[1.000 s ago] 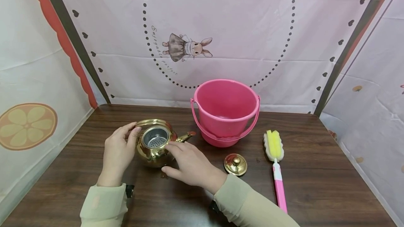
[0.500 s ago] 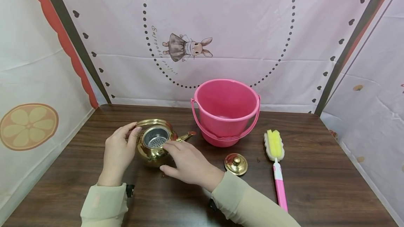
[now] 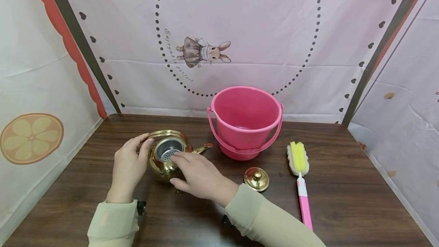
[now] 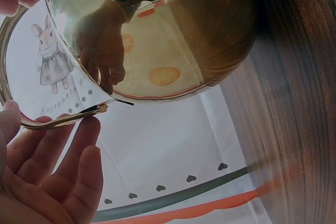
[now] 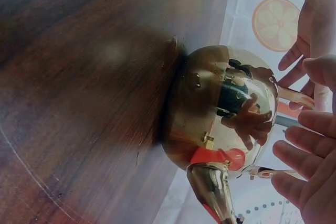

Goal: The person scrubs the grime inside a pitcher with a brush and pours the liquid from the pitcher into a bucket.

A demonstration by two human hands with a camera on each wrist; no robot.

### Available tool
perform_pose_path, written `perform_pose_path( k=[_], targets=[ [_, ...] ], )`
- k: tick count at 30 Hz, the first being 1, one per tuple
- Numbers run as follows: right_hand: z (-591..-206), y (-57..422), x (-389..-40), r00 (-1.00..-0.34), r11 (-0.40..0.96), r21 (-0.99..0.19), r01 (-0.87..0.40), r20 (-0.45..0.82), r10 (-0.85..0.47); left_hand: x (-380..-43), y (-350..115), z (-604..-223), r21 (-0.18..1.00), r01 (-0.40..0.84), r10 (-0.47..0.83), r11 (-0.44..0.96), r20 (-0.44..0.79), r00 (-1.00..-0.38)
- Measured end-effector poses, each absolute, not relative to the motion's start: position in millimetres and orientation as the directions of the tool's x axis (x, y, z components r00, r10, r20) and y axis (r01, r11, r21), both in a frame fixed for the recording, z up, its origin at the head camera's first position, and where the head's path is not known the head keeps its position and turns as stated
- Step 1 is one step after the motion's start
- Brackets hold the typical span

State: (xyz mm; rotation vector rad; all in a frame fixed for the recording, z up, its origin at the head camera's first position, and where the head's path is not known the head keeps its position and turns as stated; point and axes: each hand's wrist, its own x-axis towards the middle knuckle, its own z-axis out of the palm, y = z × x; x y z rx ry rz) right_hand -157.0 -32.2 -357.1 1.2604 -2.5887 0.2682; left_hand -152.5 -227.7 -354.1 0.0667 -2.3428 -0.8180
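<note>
A shiny gold teapot (image 3: pixel 165 170) stands uncovered at the left of the table, its spout (image 3: pixel 202 148) pointing right. Inside its mouth sits a perforated metal strainer (image 3: pixel 164 151). My left hand (image 3: pixel 127 169) pinches the arched handle (image 3: pixel 168 132) between thumb and fingers, which the left wrist view shows from below around the handle (image 4: pixel 58 121). My right hand (image 3: pixel 202 178) is over the near right side of the teapot, fingertips right at the strainer's rim. Its fingers (image 5: pixel 304 161) look loosely extended in the right wrist view. The gold lid (image 3: pixel 256 178) lies to the right.
Behind the lid stands a pink bucket (image 3: pixel 240 144) with its handle lowered in front. A brush with a yellow and white sponge head (image 3: pixel 297 159) and pink handle lies at the right. Printed cloth (image 3: pixel 274 29) hangs behind the brown table (image 3: pixel 343 193).
My right hand has shifted slightly left, bringing its fingertips to the strainer's rim. The left hand and the teapot have stayed in place.
</note>
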Motion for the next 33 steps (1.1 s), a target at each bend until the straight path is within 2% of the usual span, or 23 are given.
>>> perform_pose_path(
  k=[14, 33],
  targets=[
    [-360, -41, -162, -0.561, 0.602, 0.040, -0.797, 0.318, -0.764, -152, -227, -354, 0.579, 0.142, -0.253, 0.803, 0.546, -0.798],
    [-363, -49, -169, -0.559, 0.613, 0.110, -0.782, 0.310, -0.769, -154, -227, -354, 0.580, 0.144, -0.258, 0.802, 0.554, -0.792]
  ],
)
